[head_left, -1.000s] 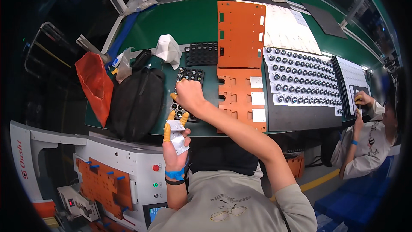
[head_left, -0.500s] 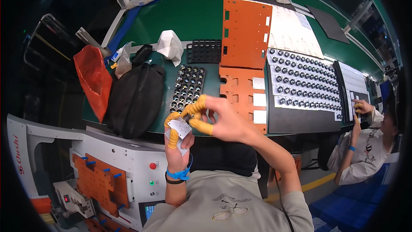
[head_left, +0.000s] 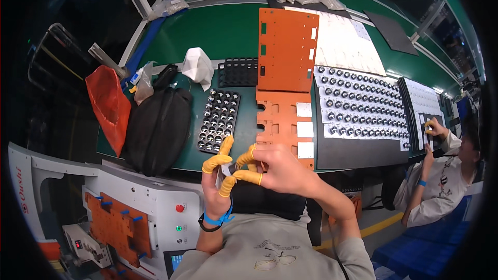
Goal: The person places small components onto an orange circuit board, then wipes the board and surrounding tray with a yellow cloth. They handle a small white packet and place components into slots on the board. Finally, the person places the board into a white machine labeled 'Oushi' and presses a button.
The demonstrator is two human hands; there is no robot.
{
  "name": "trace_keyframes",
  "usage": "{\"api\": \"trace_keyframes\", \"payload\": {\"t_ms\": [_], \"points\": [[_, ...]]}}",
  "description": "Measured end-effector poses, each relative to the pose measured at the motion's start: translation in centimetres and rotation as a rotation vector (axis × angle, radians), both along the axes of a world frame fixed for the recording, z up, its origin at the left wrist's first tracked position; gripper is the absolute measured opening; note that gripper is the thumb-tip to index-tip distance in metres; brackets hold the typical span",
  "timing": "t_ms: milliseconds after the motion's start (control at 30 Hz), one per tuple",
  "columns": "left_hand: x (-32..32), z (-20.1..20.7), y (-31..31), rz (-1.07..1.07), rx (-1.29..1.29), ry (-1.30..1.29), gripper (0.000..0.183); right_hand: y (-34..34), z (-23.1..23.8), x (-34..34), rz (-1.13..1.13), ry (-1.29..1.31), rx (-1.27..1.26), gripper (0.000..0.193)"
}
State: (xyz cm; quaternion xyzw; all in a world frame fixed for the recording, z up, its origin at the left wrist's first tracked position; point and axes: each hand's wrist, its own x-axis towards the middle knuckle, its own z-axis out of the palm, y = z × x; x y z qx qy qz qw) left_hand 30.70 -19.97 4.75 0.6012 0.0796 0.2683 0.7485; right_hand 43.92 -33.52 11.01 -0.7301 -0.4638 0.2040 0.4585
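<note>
My left hand (head_left: 213, 179), in yellow finger cots, pinches a small silver-white plate (head_left: 226, 169) in front of my body, near the table's edge. The plate is tilted and seen almost edge-on. From the right, my right hand (head_left: 282, 170) reaches to the same plate, its yellow-covered fingertips closed around a small dark part (head_left: 234, 167) at the plate's face. Fingers hide most of that part, and whether it touches the plate I cannot tell. Just beyond my left hand lies a black tray (head_left: 201, 148) with rows of small round black parts.
An orange fixture (head_left: 280, 105) with white plates (head_left: 305, 129) has its orange lid (head_left: 287, 52) raised. Rows of plates with black round parts (head_left: 358, 105) lie right. A black bag (head_left: 161, 129) and red pouch (head_left: 110, 106) lie left, above a white machine (head_left: 171, 189). A co-worker (head_left: 433, 176) sits right.
Both hands have come slightly lower and right, still together at the plate. The plate has turned from showing its broad face to nearly edge-on. The whole view has shifted a little.
</note>
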Motion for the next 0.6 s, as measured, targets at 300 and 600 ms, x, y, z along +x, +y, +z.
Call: {"api": "trace_keyframes", "payload": {"t_ms": [300, 600], "points": [[1.8, 0.5, -1.2, -0.041, -0.054, 0.004, 0.047, -1.2, -0.3, 0.2, -0.064, -0.117, 0.073, 0.018], [3.0, -1.2, -1.2, -0.205, -0.263, 0.064, 0.048, -3.1, -0.2, 0.2, -0.08, -0.286, 0.009, 0.017]]}}
